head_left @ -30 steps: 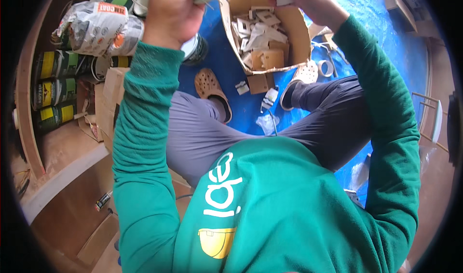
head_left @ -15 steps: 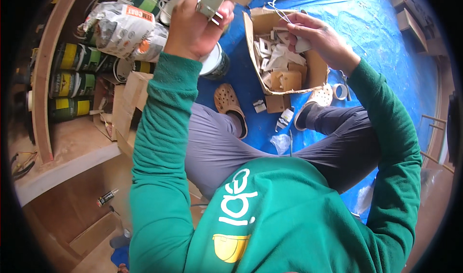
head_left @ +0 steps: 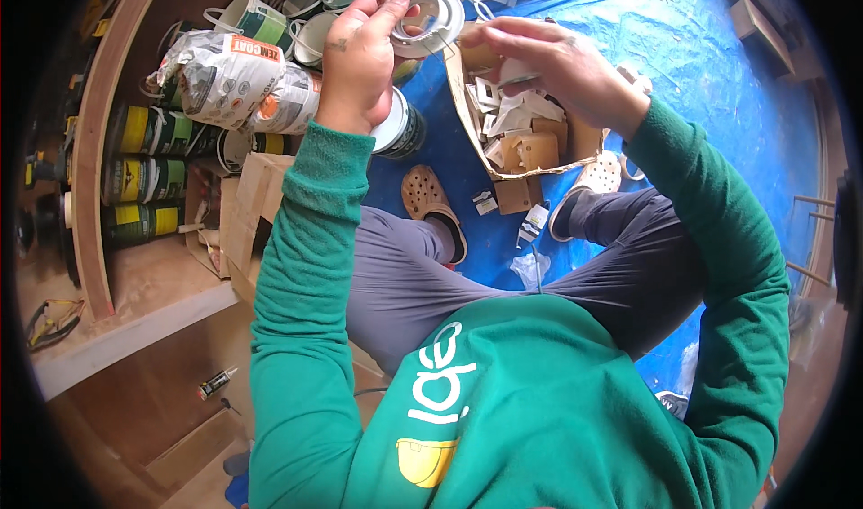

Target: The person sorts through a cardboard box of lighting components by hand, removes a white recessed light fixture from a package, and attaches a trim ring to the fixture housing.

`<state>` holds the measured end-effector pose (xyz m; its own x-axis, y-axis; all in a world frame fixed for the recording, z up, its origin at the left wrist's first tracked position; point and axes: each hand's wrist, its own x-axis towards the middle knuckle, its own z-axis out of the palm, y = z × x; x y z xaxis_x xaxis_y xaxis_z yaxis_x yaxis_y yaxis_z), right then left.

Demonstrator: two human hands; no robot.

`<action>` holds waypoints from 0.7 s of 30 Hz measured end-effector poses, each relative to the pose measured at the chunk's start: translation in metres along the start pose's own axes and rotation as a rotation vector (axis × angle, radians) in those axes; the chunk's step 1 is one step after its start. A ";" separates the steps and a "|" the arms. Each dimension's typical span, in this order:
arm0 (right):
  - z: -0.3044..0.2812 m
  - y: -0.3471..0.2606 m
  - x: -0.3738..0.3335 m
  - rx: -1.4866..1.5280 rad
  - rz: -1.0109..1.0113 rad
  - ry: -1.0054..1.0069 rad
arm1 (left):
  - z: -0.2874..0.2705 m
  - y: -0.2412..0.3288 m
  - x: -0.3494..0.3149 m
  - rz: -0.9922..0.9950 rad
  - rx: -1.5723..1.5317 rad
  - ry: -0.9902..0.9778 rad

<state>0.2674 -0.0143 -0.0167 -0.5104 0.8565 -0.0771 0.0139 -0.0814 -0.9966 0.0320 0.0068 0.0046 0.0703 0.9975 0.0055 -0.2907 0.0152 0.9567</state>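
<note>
Up at the top of the view, my left hand (head_left: 360, 60) grips a white round light fitting (head_left: 455, 17) by its side, thumb and fingers at the rim. Its ring-shaped opening is turned toward me. My right hand (head_left: 575, 70) is just to its right, fingers bent toward the ring's edge. Beneath those fingers a small white rounded piece (head_left: 517, 72) is partly hidden in the hand. A thin white wire (head_left: 484, 4) loops beyond the right fingertips. Whether the fingertips touch the fitting, I cannot tell.
An open cardboard box (head_left: 589, 145) with white plastic pieces stands on blue sheeting (head_left: 692, 69) between my feet. At left, paint tins (head_left: 135, 179) and a white bag (head_left: 229, 78) fill a wooden shelf (head_left: 166, 271). A lidded bucket (head_left: 406, 127) stands by my left foot.
The light fitting has been turned in my left hand, from its side with clips to its round opening. My right hand has moved left toward it, bringing the white piece along.
</note>
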 end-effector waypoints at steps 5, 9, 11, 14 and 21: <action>0.022 -0.006 0.012 -0.274 -0.063 0.054 | 0.008 -0.004 -0.005 0.066 0.180 -0.099; 0.012 0.004 0.015 -0.233 -0.225 0.070 | 0.017 0.004 -0.009 0.021 -0.119 -0.074; 0.001 0.002 0.016 -0.293 -0.255 0.015 | 0.014 0.006 -0.011 -0.009 -0.133 -0.109; -0.005 0.004 0.014 -0.284 -0.211 0.059 | -0.003 0.001 -0.012 -0.056 -0.147 -0.103; -0.007 0.015 0.015 -0.250 -0.313 0.070 | 0.004 -0.005 -0.015 -0.204 -0.308 -0.166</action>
<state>0.2660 0.0005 -0.0334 -0.4638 0.8535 0.2376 0.0802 0.3075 -0.9482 0.0361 -0.0082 0.0009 0.3022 0.9475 -0.1045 -0.5257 0.2571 0.8109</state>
